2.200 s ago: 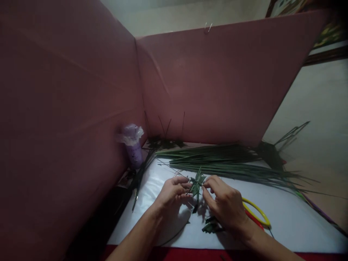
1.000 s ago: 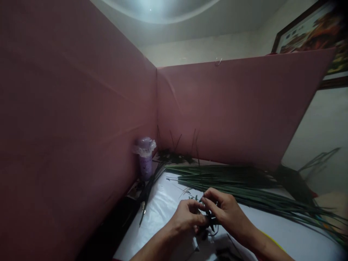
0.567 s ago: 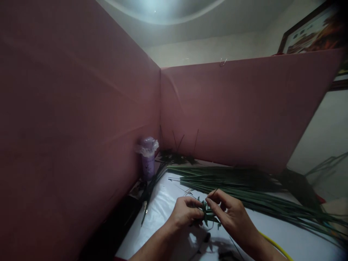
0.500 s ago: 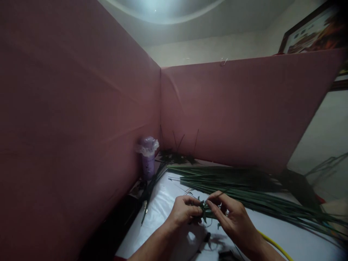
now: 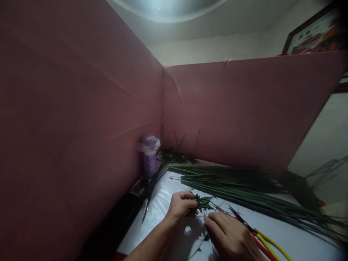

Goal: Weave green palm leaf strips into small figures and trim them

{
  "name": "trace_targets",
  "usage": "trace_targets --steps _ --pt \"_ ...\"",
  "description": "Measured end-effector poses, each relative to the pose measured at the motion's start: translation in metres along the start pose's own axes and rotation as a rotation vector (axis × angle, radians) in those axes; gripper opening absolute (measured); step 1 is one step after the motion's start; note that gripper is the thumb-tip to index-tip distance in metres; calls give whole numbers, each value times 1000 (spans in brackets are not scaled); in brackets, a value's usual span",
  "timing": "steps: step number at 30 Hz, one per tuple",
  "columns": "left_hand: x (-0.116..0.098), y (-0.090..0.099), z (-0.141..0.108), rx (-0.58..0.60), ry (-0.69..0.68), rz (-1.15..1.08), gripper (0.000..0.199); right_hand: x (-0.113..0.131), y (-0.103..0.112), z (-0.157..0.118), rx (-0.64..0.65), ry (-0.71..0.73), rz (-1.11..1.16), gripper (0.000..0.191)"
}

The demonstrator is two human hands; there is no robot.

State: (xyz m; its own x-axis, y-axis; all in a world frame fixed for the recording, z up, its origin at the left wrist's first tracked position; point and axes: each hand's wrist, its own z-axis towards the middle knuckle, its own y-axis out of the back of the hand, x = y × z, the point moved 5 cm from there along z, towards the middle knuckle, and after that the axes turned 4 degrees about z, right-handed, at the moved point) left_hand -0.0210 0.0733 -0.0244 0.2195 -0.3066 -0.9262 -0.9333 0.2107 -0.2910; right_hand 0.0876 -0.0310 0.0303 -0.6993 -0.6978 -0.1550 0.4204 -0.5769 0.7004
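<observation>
My left hand (image 5: pixel 181 206) pinches a small cluster of pointed green leaf pieces (image 5: pixel 202 203) between thumb and fingers, its tips spreading to the right. Just below and to the right, my right hand (image 5: pixel 230 230) is held palm down with its fingers drawn together. Its fingertips are close to a thin curved strand under the cluster; whether they grip it is hard to make out. Beside the right hand lie a tool with yellow handles (image 5: pixel 268 241) and dark pointed jaws, and a red-handled tool (image 5: pixel 258 243), partly hidden by the hand.
Long green leaf strips (image 5: pixel 244 192) lie across the back and right of the white table (image 5: pixel 160 203). A purple cup (image 5: pixel 149 163) with plastic wrap stands at the left corner. Dark finished-looking leaf pieces (image 5: pixel 176 156) with stems lie behind. Pink partitions (image 5: pixel 231 108) enclose two sides.
My right hand has left the leaf cluster and moved down, closer to me. The cluster, now less covered, stays in my left hand. The red and yellow handles show more fully.
</observation>
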Motion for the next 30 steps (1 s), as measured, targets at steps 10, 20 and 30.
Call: trace_targets --steps 10,20,30 --pt "-3 -2 -2 29 -37 -75 40 -43 16 30 -28 -528 397 17" --pt "-16 7 -3 -112 -128 -165 53 -68 26 51 -44 -801 540 26" --pt "-17 24 -1 -368 -157 -23 27 -83 10 82 113 -782 377 26"
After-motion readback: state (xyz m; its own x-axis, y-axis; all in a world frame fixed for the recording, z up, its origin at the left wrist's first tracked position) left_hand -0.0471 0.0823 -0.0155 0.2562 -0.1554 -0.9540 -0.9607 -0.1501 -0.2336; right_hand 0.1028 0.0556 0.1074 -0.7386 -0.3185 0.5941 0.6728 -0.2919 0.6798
